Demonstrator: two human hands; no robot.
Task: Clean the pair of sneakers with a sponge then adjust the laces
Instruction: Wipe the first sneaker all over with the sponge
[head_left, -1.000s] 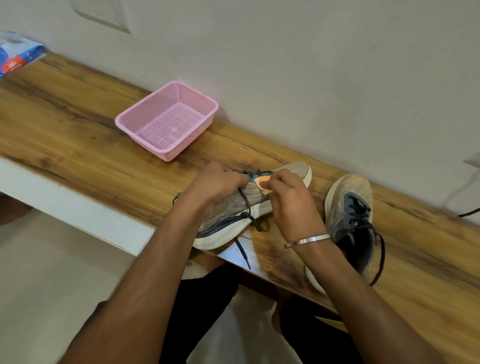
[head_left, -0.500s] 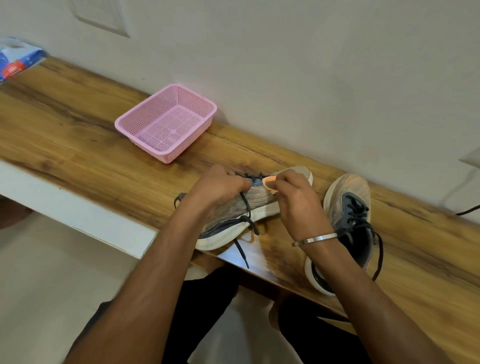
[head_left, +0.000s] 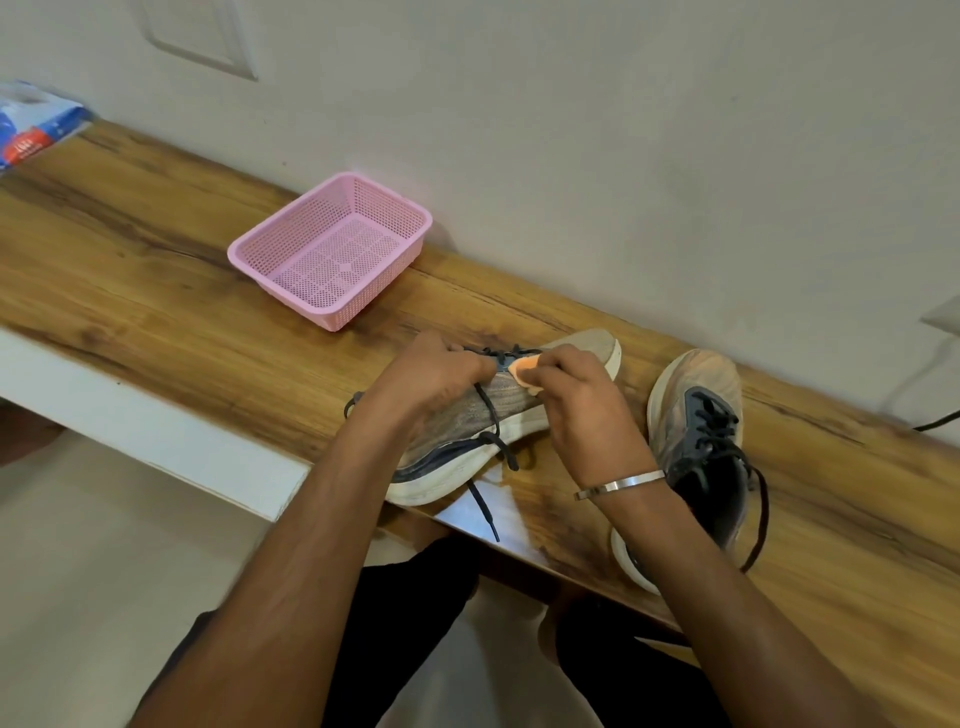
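A grey sneaker (head_left: 483, 415) with a white sole lies tilted on its side on the wooden table (head_left: 156, 291), toe toward the wall. My left hand (head_left: 431, 379) grips its upper near the dark laces. My right hand (head_left: 576, 405) holds a small orange sponge (head_left: 524, 371) pressed against the lace area. One dark lace end (head_left: 485, 512) hangs over the table's front edge. The second sneaker (head_left: 701, 431), grey with a dark blue tongue and loose laces, stands upright to the right, partly hidden by my right forearm.
An empty pink plastic basket (head_left: 332, 249) sits near the wall at the back left. A blue and white packet (head_left: 36, 124) lies at the far left table end. A dark cable (head_left: 935, 418) runs along the wall at right. My legs are under the table edge.
The right hand and sponge have shifted slightly along the lace area toward the toe. The left hand keeps its hold on the sneaker.
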